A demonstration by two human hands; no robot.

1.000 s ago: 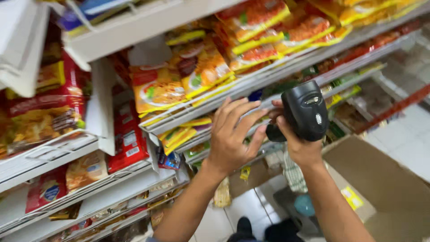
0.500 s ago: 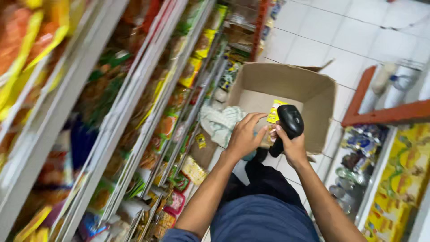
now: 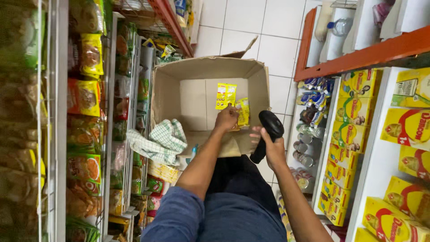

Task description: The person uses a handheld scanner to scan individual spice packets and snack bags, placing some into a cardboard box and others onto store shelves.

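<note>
An open cardboard box [image 3: 166, 89] stands on the floor below me, nearly empty. My left hand [image 3: 226, 119] reaches into it and grips a strip of small yellow sachets [image 3: 225, 95] that hangs up against the box's floor. More yellow sachets [image 3: 243, 112] lie just right of that hand. My right hand [image 3: 272, 150] holds a black handheld barcode scanner [image 3: 268, 132] by its grip, next to the box's near right corner and pointed toward the sachets.
A green-and-white checked cloth [image 3: 161, 140] is draped over the box's near left edge. Wire shelves of snack packets [image 3: 85, 98] line the left. Shelves with yellow boxes [image 3: 354, 134] and cans [image 3: 306, 157] run along the right. White floor tiles [image 3: 251, 27] lie beyond.
My view has swung from the snack shelf down to the box on the floor. My left hand has gone into the box and taken hold of the sachet strip; the scanner stays in my right hand.
</note>
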